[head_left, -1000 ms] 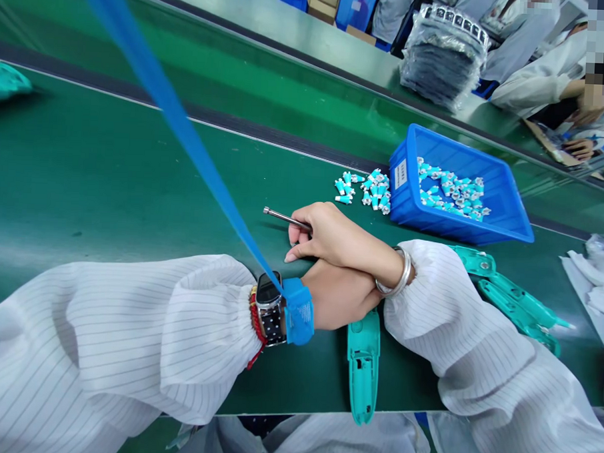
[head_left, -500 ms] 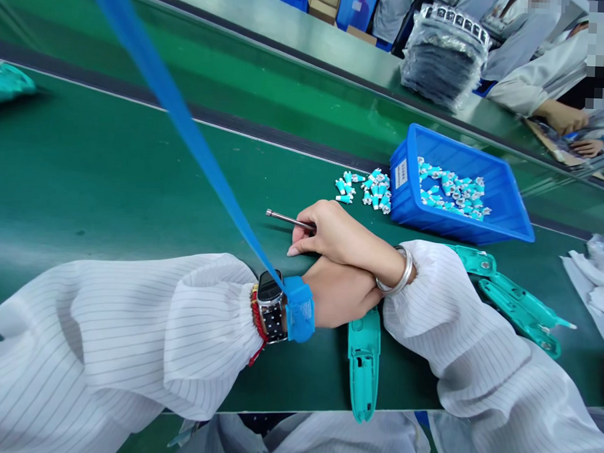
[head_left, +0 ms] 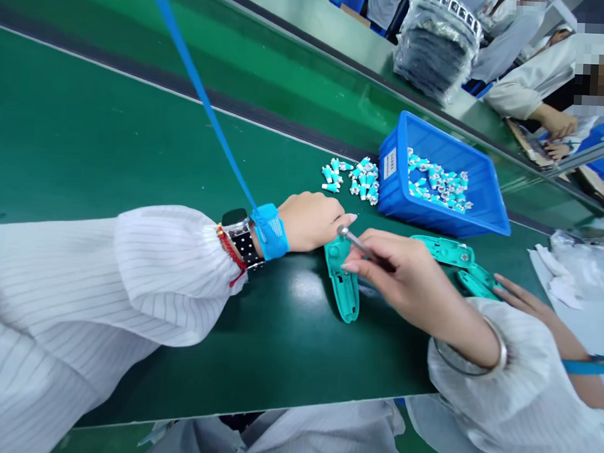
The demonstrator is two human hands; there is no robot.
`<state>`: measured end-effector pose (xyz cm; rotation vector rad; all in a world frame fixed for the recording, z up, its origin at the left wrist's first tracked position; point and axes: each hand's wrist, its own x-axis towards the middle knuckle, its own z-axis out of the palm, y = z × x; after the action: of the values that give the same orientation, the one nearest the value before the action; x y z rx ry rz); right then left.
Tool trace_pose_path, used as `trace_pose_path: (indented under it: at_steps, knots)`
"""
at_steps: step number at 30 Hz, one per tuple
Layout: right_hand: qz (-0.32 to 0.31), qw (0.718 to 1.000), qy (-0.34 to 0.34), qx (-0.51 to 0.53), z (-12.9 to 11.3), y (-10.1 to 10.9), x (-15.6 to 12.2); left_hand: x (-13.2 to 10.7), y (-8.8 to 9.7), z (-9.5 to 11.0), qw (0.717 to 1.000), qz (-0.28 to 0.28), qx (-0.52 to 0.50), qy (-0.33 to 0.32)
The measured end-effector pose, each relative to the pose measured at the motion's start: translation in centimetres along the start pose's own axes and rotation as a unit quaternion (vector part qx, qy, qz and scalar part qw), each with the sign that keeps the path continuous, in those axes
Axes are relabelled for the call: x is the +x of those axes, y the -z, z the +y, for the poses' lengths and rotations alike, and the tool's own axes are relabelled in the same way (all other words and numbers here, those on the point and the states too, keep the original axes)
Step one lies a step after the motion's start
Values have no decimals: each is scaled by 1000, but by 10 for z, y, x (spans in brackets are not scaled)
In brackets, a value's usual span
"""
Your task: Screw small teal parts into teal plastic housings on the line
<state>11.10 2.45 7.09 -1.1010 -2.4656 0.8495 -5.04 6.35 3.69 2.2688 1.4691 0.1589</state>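
While the right hand (head_left: 404, 274) grips a slim metal rod (head_left: 365, 246) between thumb and fingers, the left hand (head_left: 309, 220) is at the upper end of a teal casing half (head_left: 346, 296); whether its fingers grasp the casing cannot be told, as they are mostly hidden. The rod's rounded tip is near the left thumb. The casing is between the person's hands, its hollow side showing and its far end pointing toward the near edge of the worktop (head_left: 277, 332). Small teal-and-white pieces (head_left: 365, 179) lie beside a blue bin (head_left: 447, 219) holding more. Another person's hand (head_left: 523, 303) reaches in near other teal casings (head_left: 446, 251) on the right.
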Motion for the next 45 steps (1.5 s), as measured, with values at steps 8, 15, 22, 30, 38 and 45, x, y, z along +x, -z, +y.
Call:
trace_pose_path:
  at_steps: [8, 15, 22, 30, 38, 45]
  knots:
    - [10, 999, 31, -44, 18, -23, -8, 1, -5, -2, 999, 33, 6, -10]
    - [-11, 998, 23, -58, 15, -20, -10, 1, -3, -3, 1000, 25, 3, -9]
    - [-18, 998, 23, -56, 14, -18, -11, 2, -5, -3, 1000, 27, -3, -9]
    - [-47, 996, 24, -75, 14, -16, -11, 3, -5, -3, 999, 28, -8, -14]
    - [-84, 991, 37, -98, 11, -11, -11, 4, -6, -5, 999, 25, -17, -13]
    - [-50, 997, 56, -26, 18, -15, -9, 3, -5, -3, 999, 29, 4, -22]
